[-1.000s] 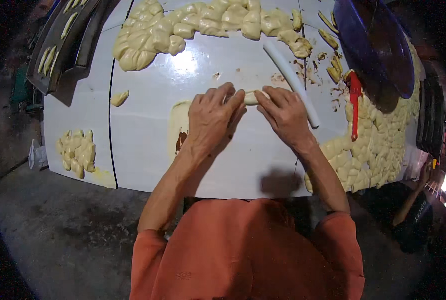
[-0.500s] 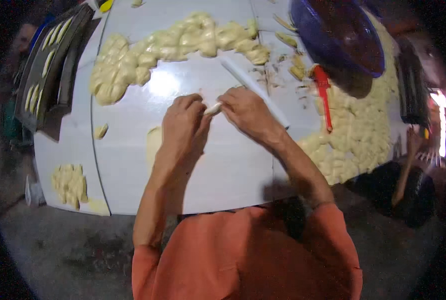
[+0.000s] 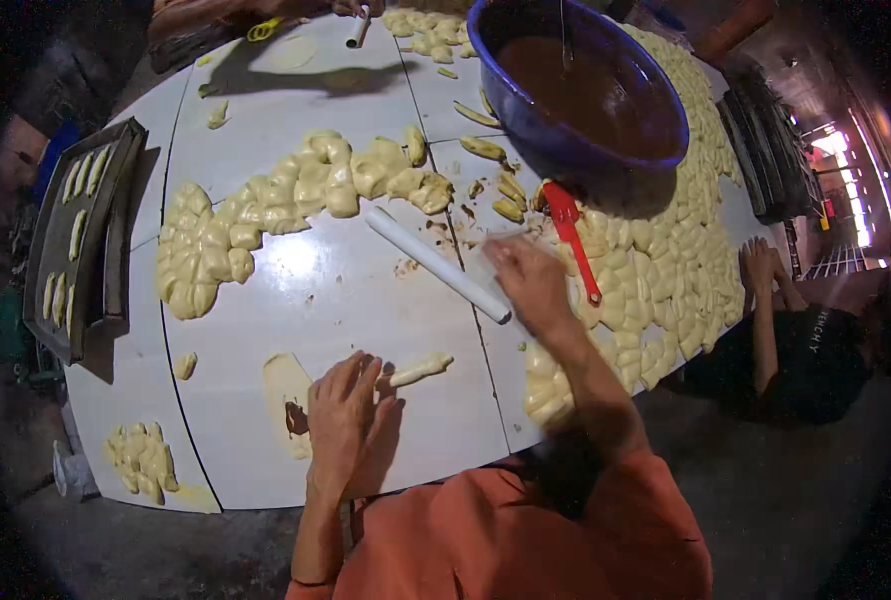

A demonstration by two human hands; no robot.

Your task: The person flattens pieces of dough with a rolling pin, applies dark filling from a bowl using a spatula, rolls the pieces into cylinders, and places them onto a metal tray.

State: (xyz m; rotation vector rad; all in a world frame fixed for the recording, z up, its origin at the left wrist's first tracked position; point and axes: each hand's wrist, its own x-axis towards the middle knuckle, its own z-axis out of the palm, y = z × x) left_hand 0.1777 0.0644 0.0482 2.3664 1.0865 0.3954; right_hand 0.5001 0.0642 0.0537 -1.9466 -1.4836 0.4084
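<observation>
My left hand (image 3: 344,412) rests on the white table with its fingers apart. Beside its thumb side lies a rolled piece of pale dough (image 3: 421,370) with a pinched end. On the hand's other side is a flattened dough piece (image 3: 284,380) bearing a dab of brown filling, partly covered by the hand. My right hand (image 3: 532,287) hovers between a white rolling pin (image 3: 439,264) and a red spatula (image 3: 572,240); its fingers are smeared by motion. Several banana pieces (image 3: 509,190) lie just beyond it.
A blue basin (image 3: 578,140) of brown filling stands far right. Dough balls (image 3: 656,270) spread along the right side, with another dough row (image 3: 266,200) ahead. Metal trays (image 3: 116,230) with rolled dough stand left. Co-workers' hands (image 3: 759,268) show at the right and far edges.
The rolled dough, held between both hands before, now lies on the table. My right hand has moved off toward the banana pieces, my left beside the flattened dough. The view has shifted.
</observation>
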